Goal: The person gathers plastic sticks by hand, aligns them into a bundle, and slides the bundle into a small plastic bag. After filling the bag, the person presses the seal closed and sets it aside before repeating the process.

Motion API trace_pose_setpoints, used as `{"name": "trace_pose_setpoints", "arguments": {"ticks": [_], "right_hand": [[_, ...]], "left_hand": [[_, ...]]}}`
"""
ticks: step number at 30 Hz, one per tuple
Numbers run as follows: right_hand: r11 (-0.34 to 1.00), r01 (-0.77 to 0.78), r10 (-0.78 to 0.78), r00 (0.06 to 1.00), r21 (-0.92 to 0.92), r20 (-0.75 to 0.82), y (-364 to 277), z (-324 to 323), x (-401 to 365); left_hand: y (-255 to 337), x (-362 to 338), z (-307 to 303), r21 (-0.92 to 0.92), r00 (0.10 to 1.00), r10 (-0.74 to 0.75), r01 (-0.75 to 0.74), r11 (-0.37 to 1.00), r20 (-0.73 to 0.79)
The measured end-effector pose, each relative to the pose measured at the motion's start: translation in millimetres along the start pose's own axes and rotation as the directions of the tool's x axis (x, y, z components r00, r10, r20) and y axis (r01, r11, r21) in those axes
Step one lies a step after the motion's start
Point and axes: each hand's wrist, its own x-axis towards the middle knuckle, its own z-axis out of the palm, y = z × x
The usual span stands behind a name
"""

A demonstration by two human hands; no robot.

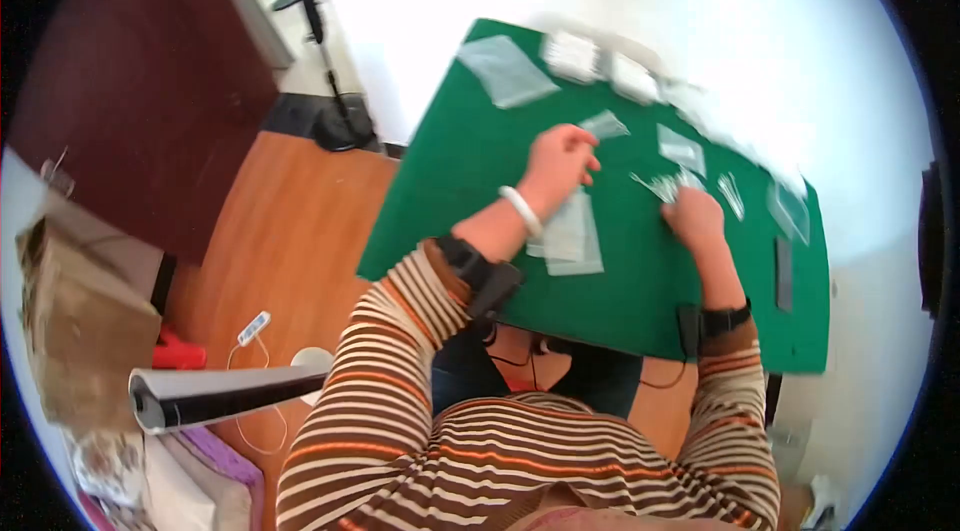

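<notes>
My left hand point(562, 167) is over the middle of the green table, fingers loosely bent and apart, with nothing visible in them. Just beyond its fingertips lies a small clear plastic bag point(606, 125). Below that hand, larger clear bags point(574, 249) lie overlapping. My right hand point(697, 218) has its fingers drawn together at a small pile of thin white sticks point(660, 187); I cannot tell what is between its fingertips. A few more white sticks point(732, 196) lie to its right, and another small clear bag point(681, 149) is beyond it.
Two white packs point(572, 57) point(633, 78) stand along the table's back edge, beside a large clear bag point(508, 71). At the right are another clear bag point(789, 212) and a grey bar point(783, 273). The table point(640, 306) borders a white wall. A black fan stand point(341, 121) is on the floor.
</notes>
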Motion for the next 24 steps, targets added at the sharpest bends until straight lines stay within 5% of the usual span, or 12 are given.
{"name": "trace_pose_setpoints", "arguments": {"ticks": [7,14,17,20,24], "right_hand": [[0.996,0.017,-0.021,0.998,-0.083,-0.057,13.0,13.0,3.1],[0.999,0.014,-0.004,0.982,0.05,-0.189,18.1,9.1,4.8],[0.998,0.004,0.0,0.999,0.067,-0.053,-2.1,-13.0,5.2],[0.973,0.137,-0.115,0.985,0.184,-0.126,-17.4,-14.9,3.4],[0.872,0.125,-0.044,0.983,0.474,-0.178,-49.9,-8.1,1.9]], "left_hand": [[-9.7,-1.4,5.3,0.056,0.988,-0.033,0.025,0.998,0.149],[-5.9,-2.1,7.5,0.124,0.963,-0.082,0.052,0.991,0.256],[-5.6,-7.3,8.5,0.095,0.942,-0.148,0.125,0.988,0.3],[-11.5,-4.3,7.2,0.057,0.913,-0.194,0.186,0.981,0.36],[-5.4,-10.7,17.9,-0.017,0.862,-0.248,0.285,0.958,0.442]]}}
